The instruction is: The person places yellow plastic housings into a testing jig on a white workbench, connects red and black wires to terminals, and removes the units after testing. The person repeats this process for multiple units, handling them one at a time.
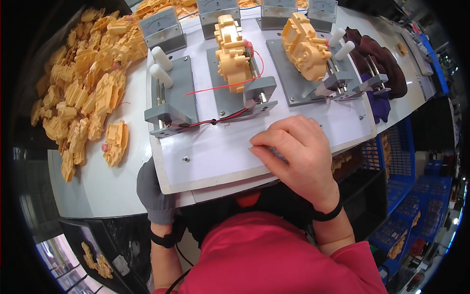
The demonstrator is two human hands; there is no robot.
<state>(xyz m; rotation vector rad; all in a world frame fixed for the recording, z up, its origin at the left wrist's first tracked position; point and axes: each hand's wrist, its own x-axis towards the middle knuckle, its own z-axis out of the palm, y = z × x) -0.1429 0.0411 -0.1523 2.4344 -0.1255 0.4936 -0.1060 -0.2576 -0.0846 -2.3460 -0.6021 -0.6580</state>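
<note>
My bare right hand (298, 154) is over the front part of a white board (230, 164), thumb and fingertips pressed together. Whatever they may hold is too small or hidden to make out. My left hand (154, 191), in a grey glove, rests by the board's front left corner, its fingers not distinguishable. Beyond my right hand, a yellow-orange plastic gear housing (232, 61) sits on the middle grey fixture (213, 61), with a loose red wire (215, 89) running across it. Another such housing (306, 49) is on the right fixture (284, 81). The left fixture (188, 83) carries no housing.
Yellow-orange housings are heaped (83, 83) at the left, one lying apart (116, 142). Several dial meters (161, 29) line the back. White posts (160, 75) and metal pins stand up from the fixtures. Dark cloth (382, 59) lies at the right, above blue crates (404, 152).
</note>
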